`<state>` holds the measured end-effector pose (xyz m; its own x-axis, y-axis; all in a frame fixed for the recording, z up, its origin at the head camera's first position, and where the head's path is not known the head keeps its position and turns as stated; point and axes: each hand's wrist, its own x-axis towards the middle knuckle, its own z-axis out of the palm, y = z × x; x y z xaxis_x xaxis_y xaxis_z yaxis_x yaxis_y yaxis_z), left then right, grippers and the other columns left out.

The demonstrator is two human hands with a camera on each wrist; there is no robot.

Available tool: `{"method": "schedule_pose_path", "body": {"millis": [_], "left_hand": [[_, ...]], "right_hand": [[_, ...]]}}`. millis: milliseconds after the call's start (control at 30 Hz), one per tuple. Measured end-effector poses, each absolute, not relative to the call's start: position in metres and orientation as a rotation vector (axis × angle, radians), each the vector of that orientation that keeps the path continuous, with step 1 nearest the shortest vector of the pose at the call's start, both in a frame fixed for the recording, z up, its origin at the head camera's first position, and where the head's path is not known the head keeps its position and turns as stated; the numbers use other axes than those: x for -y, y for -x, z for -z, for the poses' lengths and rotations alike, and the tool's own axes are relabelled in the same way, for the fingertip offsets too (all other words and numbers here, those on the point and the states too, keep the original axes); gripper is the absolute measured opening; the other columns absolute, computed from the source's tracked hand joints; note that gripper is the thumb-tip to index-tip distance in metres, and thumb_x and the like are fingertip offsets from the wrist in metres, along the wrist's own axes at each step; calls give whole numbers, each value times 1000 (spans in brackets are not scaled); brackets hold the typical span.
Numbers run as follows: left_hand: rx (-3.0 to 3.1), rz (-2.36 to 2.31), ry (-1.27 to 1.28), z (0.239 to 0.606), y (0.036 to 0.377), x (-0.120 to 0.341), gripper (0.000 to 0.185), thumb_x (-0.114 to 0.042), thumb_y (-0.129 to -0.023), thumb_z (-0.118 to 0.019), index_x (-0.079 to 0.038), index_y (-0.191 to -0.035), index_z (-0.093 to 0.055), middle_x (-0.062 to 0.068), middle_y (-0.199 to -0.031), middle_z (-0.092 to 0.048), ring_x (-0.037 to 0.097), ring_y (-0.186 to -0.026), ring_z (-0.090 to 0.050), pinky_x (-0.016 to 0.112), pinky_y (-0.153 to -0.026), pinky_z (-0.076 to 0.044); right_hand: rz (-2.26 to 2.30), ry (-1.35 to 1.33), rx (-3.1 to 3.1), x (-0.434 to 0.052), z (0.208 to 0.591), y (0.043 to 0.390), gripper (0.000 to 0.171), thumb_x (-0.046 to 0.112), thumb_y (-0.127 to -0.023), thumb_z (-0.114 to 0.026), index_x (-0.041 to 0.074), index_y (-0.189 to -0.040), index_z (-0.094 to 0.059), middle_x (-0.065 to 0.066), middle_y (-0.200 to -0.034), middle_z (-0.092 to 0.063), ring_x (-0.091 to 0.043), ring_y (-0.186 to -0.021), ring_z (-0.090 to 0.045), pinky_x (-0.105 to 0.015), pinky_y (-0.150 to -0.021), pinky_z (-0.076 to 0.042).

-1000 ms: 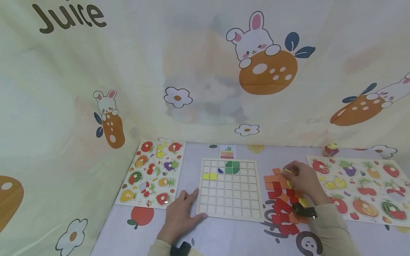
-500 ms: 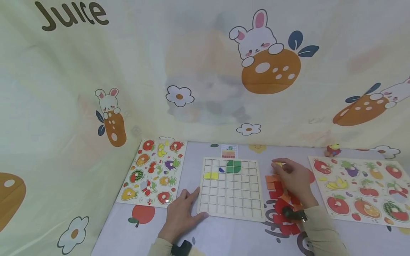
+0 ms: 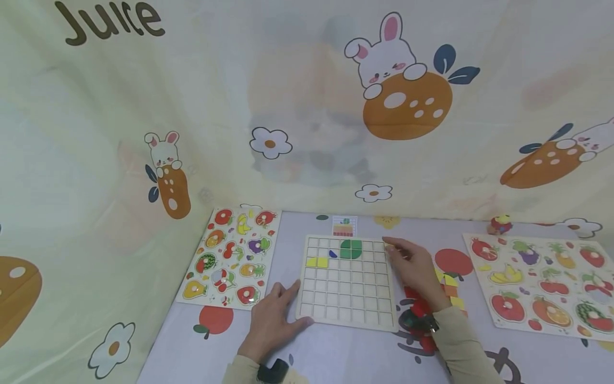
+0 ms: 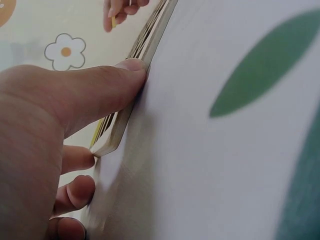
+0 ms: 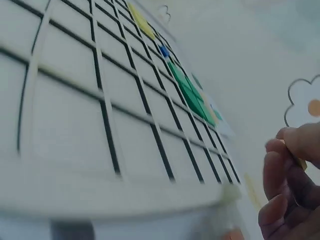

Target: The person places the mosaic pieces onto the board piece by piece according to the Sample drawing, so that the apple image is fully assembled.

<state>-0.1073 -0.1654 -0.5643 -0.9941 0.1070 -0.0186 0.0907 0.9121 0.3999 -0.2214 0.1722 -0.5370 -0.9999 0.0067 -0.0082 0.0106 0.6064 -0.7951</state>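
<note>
The left hand point(image 3: 271, 322) is touching the grid's point(image 3: 344, 288) corner at eight o'clock, grip spread. Two yellow tiles point(image 3: 322, 262) are lying in it at ten, a blue piece point(image 3: 333, 254) at eleven, green pieces point(image 3: 355, 245) at twelve. The right hand's point(image 3: 412, 265) grip is pinching another tile point(image 4: 114, 22) near the two-o'clock corner; loose tiles point(image 3: 455, 302) are lying around three.

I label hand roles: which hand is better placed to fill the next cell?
Likely the right hand: it pinches a yellow piece near the grid board, whose edge the left hand touches.
</note>
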Motion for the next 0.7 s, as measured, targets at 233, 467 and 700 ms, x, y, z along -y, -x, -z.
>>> {"method": "schedule_pose_path", "body": {"millis": [233,467,700], "left_hand": [[-3014,-640,-138,562,108,165,91,-68,-81,-80,-29,-158,-52,-6,-97,-46,7,-75,-40,24,-63,-31],[-3029,-632,-148,564,107,166,91,-67,-80,-81,-27,-158,-53,-7,-96,-45,7,-74,-39,23,-62,-31],[-3037,-635,-151,563,107,166,91,-66,-80,-81,-27,-158,-54,-7,-97,-46,6,-74,-39,23,-62,-31]], "right_hand": [[1438,-96,-2783,-153,536,223,39,31,-104,-65,20,-141,-70,-11,-115,-71,-26,-99,-58,-27,-75,-48],[1471,-19,-2759,-144,536,223,42,30,-102,-70,19,-143,-69,-10,-105,-71,-25,-95,-60,-28,-75,-48],[1438,-42,-2683,-133,533,223,43,37,-99,-75,15,-135,-69,-14,-118,-78,-27,-100,-68,-32,-82,-51]]}}
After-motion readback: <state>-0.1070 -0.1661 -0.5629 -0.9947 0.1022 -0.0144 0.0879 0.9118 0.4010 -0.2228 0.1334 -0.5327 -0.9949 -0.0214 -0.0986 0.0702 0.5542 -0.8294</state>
